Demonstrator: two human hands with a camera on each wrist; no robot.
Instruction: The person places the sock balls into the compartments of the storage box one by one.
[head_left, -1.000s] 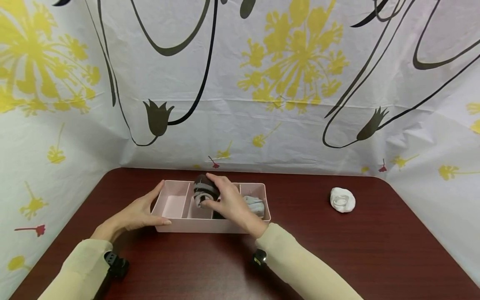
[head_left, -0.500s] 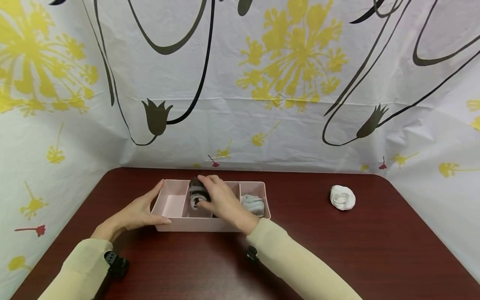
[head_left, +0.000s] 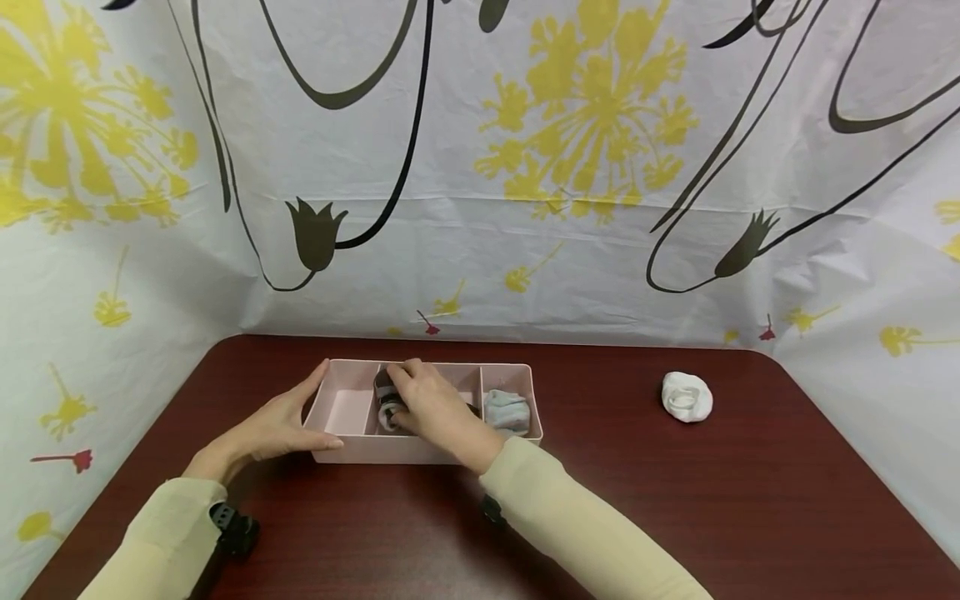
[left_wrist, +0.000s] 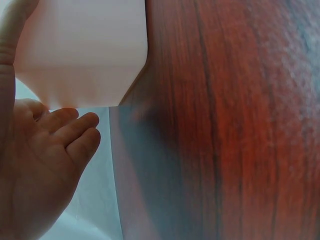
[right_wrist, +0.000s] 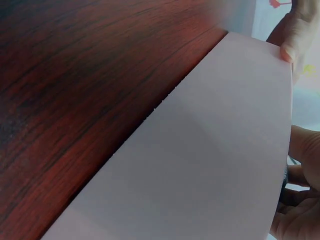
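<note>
Right fingers (head_left: 398, 380) hold 1 striped bundle (head_left: 385, 392) inside a pink box (head_left: 375, 452) (gripped by left fingers (head_left: 311, 385)).

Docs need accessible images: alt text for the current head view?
Right hand holds striped cloth in the second compartment from left of a pink box; left hand holds the box's left end. Pale cloth sits in the rightmost compartment, white cloth on the table at right.

"What's behind the bench (head_left: 750, 517)?"
"A white sheet (head_left: 457, 179), at twelve o'clock."
"Flowers on it?"
"Big yellow flowers (head_left: 602, 107) at ten and one o'clock from the bench's middle, and a dark flower (head_left: 315, 240) at eleven."
"And on the bench?"
"A little white bundle (head_left: 686, 397), at two o'clock."
</note>
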